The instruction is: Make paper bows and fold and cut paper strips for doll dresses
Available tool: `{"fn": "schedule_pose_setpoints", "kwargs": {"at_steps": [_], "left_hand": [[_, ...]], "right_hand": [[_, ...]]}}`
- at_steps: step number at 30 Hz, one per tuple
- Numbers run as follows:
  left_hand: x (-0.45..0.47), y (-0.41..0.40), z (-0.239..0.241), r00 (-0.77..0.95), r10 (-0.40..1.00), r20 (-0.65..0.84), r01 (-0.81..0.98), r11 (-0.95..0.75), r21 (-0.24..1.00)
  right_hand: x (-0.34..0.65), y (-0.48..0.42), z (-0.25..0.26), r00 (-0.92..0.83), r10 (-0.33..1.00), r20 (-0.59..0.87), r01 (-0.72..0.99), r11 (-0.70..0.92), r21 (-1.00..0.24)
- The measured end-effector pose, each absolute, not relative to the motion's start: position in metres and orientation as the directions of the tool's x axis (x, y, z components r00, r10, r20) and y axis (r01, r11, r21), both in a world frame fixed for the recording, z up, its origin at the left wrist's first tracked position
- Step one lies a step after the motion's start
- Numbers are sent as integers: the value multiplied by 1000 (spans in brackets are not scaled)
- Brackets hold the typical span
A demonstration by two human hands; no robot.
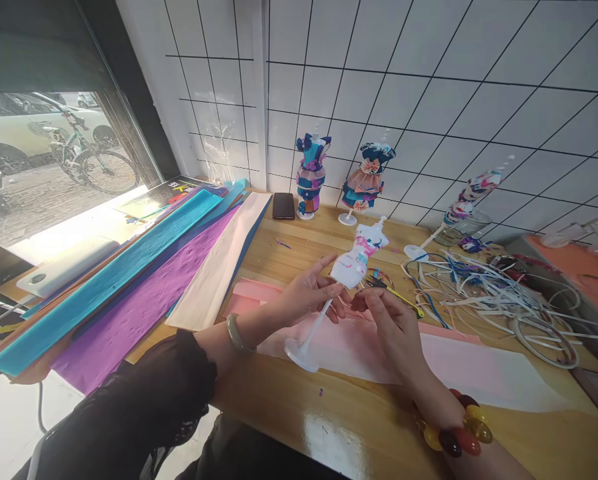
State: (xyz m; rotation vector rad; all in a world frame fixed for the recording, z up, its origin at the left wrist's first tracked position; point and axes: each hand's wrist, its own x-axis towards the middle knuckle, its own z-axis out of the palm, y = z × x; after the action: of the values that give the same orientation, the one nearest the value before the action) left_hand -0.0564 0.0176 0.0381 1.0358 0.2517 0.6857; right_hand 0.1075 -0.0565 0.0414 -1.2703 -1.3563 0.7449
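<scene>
A small white dress form (363, 250) with pink and blue patches leans on its thin stand, its round base (303, 355) low over the table's front half. My left hand (309, 293) is closed around the lower end of its torso, with the thumb in front and some fingers behind. Close by on the right, my right hand (391, 323) pinches thumb and fingertips together just below the torso. A small reddish-brown bit shows at those fingertips, too small to name. Pink crepe paper (359, 347) lies flat under both hands. Partly behind the right hand is a yellow-and-black cutter (403, 298).
Two dressed mini forms (311, 177) (369, 180) and a leaning third (471, 197) stand along the tiled wall. A black phone (283, 206) lies nearby. Blue (113, 273), purple (153, 300) and cream paper (219, 267) fill the left. Tangled strips (479, 287) cover the right.
</scene>
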Motion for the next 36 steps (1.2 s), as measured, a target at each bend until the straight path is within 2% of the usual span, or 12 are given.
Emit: {"fn": "schedule_pose_setpoints", "kwargs": {"at_steps": [5, 11, 17, 27, 33, 36], "left_hand": [[-54, 14, 35, 770, 625, 132, -373, 273, 887], [-56, 17, 38, 813, 574, 100, -402, 428, 810], [-61, 18, 47, 803, 595, 23, -391, 498, 774], [-61, 23, 47, 802, 598, 4, -401, 533, 745], [-62, 29, 45, 799, 599, -45, -403, 590, 699], [-64, 31, 44, 789, 611, -68, -419, 615, 667]], "right_hand": [[105, -56, 43, 135, 956, 262, 314, 210, -926], [105, -57, 43, 134, 917, 376, 314, 321, -894], [106, -57, 42, 132, 938, 321, 190, 294, -937], [127, -44, 35, 281, 904, 321, 424, 184, -887], [169, -25, 15, 311, 925, 217, 457, 54, -888], [191, -17, 4, 309, 926, 216, 459, 53, -887]]}}
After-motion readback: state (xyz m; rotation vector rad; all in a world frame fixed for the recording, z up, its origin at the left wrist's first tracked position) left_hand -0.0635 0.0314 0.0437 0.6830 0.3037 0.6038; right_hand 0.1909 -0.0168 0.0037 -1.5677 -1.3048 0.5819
